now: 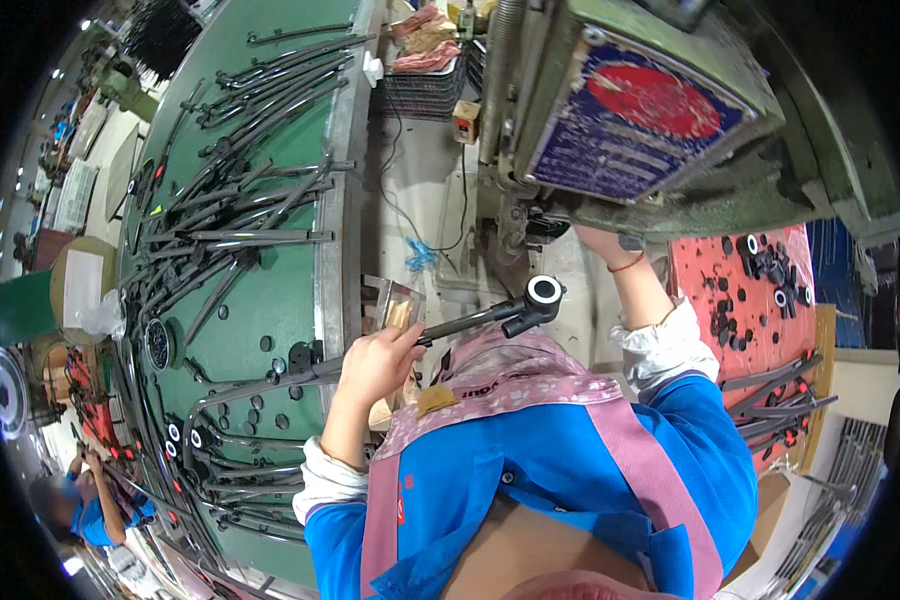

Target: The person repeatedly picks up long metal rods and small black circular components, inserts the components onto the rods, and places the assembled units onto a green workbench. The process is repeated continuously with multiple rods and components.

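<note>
My left hand point(378, 362) grips a long black metal rod point(470, 322) that ends in a round black-and-white ring fitting point(543, 291). The rod points right toward the base of a green press machine point(670, 120). My right hand point(598, 238) reaches up under the machine's head and is mostly hidden there, with only the wrist and a red string bracelet showing. I cannot see what it touches. I wear a blue top and a pink apron.
A big green round table point(270, 300) at left carries several black rods and bent tubes. A red tray point(740, 300) at right holds black ring fittings and more rods. A wire basket point(425, 85) stands at the back. Another person in blue point(90, 505) works at lower left.
</note>
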Tool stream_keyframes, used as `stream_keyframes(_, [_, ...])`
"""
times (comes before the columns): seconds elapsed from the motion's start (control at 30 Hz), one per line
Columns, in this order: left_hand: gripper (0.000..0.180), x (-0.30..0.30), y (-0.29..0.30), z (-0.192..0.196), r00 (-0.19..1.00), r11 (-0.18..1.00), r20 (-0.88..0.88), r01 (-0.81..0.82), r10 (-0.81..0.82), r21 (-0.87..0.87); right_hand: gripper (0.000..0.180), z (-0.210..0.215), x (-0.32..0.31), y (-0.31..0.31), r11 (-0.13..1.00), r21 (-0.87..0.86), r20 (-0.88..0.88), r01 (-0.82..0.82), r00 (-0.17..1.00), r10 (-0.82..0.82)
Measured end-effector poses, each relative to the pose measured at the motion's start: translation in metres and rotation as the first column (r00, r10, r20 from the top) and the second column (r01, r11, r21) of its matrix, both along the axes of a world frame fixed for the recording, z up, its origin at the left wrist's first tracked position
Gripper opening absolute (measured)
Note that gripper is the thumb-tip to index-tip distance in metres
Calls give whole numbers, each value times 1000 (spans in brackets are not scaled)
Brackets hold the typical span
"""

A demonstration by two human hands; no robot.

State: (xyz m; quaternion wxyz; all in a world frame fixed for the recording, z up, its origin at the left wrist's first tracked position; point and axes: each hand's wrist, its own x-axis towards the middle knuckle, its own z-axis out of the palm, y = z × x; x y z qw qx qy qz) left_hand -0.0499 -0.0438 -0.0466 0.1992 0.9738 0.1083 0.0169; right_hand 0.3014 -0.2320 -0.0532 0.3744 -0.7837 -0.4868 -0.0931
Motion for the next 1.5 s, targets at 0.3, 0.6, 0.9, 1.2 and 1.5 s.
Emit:
stream_keyframes(0.3, [30, 6, 8, 1, 995, 995, 6, 99, -99, -11, 18, 25, -58, 14, 988, 113, -744, -104, 650, 153])
stream_keyframes(0.6, [31, -2, 13, 0, 998, 997, 9, 64, -64, -41, 20, 1, -56, 18, 998, 58, -568, -27, 821, 55])
stream_keyframes(0.9, [32, -24, 34, -18, 989, 993, 89, 118, -116, -27, 45, 7, -60, -43, 747, -170, -740, -643, 583, 334])
stream_keyframes(1.2, [40, -56, 41, -32, 902, 999, 432, -26, 7, 37, 28, -34, -147, -43, 946, -13, -995, -325, 99, 20])
stream_keyframes(1.5, [37, -207, 79, -92, 858, 842, 54, -512, 511, 171, 37, -26, -162, -27, 984, 72, -991, -161, 103, 89])
